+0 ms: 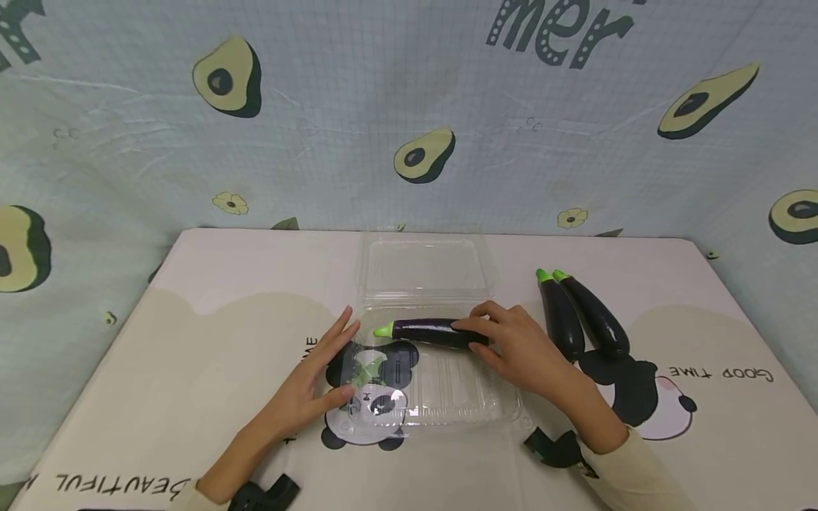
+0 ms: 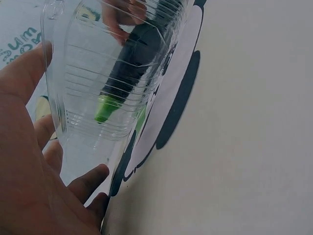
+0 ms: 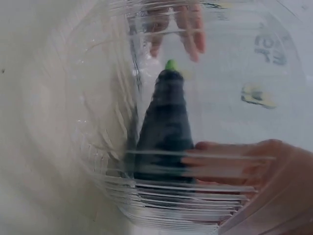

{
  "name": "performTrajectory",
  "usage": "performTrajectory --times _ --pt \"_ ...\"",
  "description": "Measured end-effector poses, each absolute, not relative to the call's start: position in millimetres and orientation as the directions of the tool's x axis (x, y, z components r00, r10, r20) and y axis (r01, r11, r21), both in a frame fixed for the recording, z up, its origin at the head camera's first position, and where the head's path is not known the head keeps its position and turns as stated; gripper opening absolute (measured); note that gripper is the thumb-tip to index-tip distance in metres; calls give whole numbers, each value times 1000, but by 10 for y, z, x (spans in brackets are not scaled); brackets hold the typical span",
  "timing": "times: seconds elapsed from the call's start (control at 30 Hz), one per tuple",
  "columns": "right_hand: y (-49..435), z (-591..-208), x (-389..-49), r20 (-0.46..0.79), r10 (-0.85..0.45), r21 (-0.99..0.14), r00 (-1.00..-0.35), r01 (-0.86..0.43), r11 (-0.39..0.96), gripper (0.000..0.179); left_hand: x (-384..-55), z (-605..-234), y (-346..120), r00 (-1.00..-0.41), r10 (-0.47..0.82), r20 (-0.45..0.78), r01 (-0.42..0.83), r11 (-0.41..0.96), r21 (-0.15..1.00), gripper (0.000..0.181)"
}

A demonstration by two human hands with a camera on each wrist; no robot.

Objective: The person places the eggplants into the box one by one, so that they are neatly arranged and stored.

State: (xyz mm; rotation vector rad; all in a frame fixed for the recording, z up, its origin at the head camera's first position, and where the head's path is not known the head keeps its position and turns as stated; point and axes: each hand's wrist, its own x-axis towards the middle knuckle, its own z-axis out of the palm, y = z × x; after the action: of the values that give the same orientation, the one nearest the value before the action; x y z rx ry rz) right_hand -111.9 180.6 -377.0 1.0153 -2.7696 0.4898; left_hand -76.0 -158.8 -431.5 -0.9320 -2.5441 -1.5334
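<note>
A clear plastic clamshell container (image 1: 463, 394) lies opened out on the table, its lid (image 1: 424, 266) laid back toward the wall. One dark purple eggplant (image 1: 424, 331) with a green tip lies sideways at the far side of the container's base. My right hand (image 1: 520, 348) holds this eggplant by its thick end, fingers on the far side and thumb on the near side. At the container's left edge rests my left hand (image 1: 313, 383), fingers extended and spread. The left wrist view shows the eggplant's green tip (image 2: 106, 108) through the clear wall.
Two more eggplants (image 1: 562, 319) (image 1: 597, 316) lie side by side to the right of the container. A printed cloth with pandas and lettering covers the table (image 1: 192, 397). Behind it hangs an avocado-patterned curtain (image 1: 332, 142). Each wrist wears a dark strap (image 1: 552, 448).
</note>
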Motion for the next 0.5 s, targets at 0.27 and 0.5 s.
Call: performTrajectory --times 0.27,0.5 --pt "1801 -3767 -1116 247 -596 -248 -764 -645 723 37 -753 -4304 -1576 -822 472 318 501 335 798 74" --pt "1801 -3762 -1108 261 -589 -251 -765 -643 724 35 -753 -4313 -1579 -822 472 319 504 342 793 75"
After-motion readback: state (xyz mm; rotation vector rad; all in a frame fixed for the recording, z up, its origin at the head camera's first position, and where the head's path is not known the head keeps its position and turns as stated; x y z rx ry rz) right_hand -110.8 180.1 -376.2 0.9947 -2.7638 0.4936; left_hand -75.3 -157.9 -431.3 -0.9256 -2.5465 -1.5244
